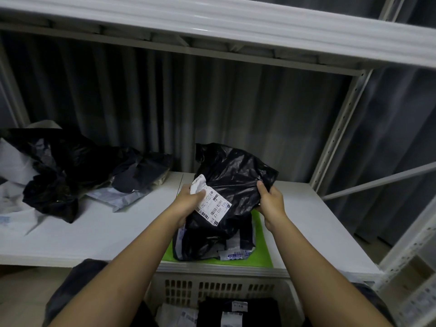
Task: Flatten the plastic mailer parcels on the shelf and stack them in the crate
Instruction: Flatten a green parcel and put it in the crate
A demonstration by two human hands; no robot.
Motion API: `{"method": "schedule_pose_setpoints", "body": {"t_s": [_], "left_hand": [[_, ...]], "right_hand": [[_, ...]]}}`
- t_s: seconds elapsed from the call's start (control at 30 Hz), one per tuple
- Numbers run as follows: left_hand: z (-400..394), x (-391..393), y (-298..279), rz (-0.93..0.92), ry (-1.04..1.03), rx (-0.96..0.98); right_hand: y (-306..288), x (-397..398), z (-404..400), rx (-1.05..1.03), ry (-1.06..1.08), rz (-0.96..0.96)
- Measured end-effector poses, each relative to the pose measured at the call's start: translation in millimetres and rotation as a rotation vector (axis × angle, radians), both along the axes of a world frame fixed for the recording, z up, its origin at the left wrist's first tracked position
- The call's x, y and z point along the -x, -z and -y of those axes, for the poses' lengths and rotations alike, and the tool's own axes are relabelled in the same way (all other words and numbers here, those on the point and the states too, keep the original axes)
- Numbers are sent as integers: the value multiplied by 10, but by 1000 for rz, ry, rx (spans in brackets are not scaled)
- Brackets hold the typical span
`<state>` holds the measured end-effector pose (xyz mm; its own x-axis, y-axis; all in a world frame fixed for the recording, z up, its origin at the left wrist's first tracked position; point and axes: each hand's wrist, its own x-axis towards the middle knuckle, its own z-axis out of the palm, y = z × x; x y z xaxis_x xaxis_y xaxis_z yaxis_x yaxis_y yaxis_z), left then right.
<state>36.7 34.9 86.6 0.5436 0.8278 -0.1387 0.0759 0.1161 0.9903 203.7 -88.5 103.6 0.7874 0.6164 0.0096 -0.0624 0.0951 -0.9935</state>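
Note:
A crumpled black plastic mailer [232,175] with a white shipping label [213,205] is held above the white shelf [106,230]. My left hand [188,200] grips its left edge at the label. My right hand [270,200] grips its right edge. Under it lie other mailers [212,244] on a green mat [262,244]. The white slotted crate [219,291] stands below the shelf's front edge, with black and white flattened mailers [236,312] inside.
A heap of black, grey and white mailers [59,171] covers the left of the shelf. An upper shelf board [212,24] hangs overhead. A perforated rack post [339,131] stands at the right, with another rack [412,267] beyond.

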Motion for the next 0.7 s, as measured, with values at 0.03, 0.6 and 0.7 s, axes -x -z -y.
{"method": "schedule_pose_setpoints", "body": {"t_s": [0.03,0.6,0.7], "left_hand": [[-40,-3,-2,42,-9,-11],[-75,4,421,-656,86,-538],[-12,-33,689,-773,143,-570]], "right_hand": [[33,-9,3,0,20,-16],[1034,130,260,664,271,-41],[1082,172,293,884,312,376]]}}
